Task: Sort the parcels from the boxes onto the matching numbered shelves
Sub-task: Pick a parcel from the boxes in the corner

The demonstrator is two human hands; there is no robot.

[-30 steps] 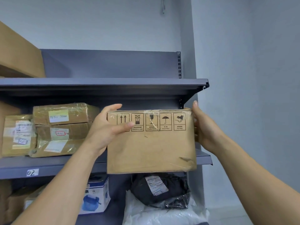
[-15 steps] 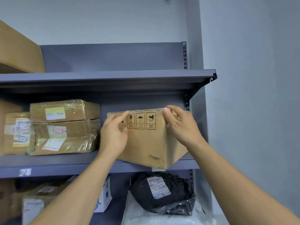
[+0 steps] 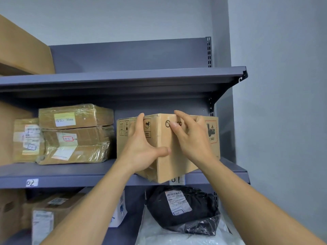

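Note:
A brown cardboard box (image 3: 174, 167) with handling symbols and a red hazard label rests on the middle grey shelf (image 3: 88, 179), turned so one corner points at me and overhangs the front rim. My left hand (image 3: 141, 149) clasps that front corner, fingers up the left face and thumb across onto the right face. My right hand (image 3: 191, 142) lies flat on the right face with its fingertips at the top edge. A white tag reading 01 (image 3: 177, 180) is partly hidden under the box; another tag reads 02 (image 3: 31, 183) further left.
Taped brown parcels (image 3: 76, 135) are stacked left of the box on the same shelf. The top shelf (image 3: 123, 80) holds a large carton (image 3: 23, 50) at its left. Below lie a black bagged parcel (image 3: 180, 209), white plastic and more cartons (image 3: 44, 218). A wall stands close on the right.
The box went from being held up in front of the shelf to resting on it, turned corner-first. Both hands shifted from its sides onto its near faces.

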